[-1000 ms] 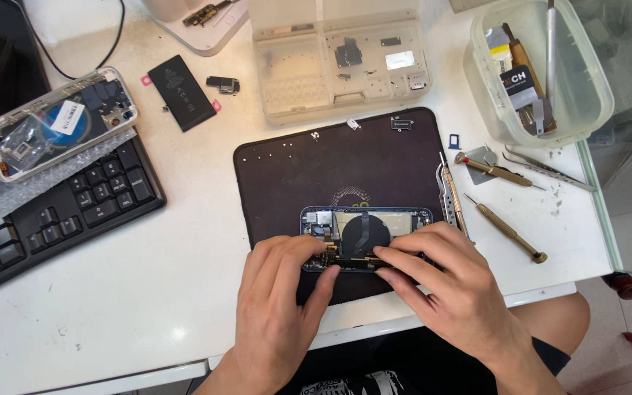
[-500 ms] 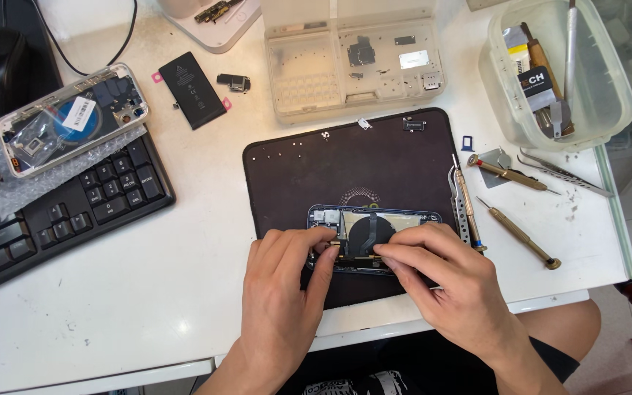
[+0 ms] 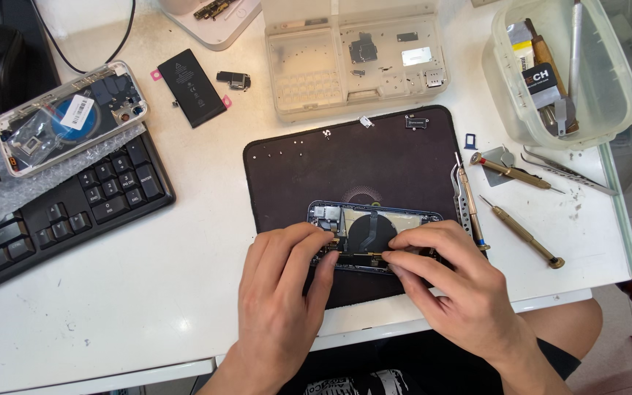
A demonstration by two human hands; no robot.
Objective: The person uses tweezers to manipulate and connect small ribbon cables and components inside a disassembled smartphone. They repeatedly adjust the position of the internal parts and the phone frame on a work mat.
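Both grips, left hand (image 3: 281,292) and right hand (image 3: 453,281), pinch fingertips together on the opened phone (image 3: 371,234).

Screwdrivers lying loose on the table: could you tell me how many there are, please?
3: one at the mat's right edge, one further right near tweezers, one below it. The tub may hide more.
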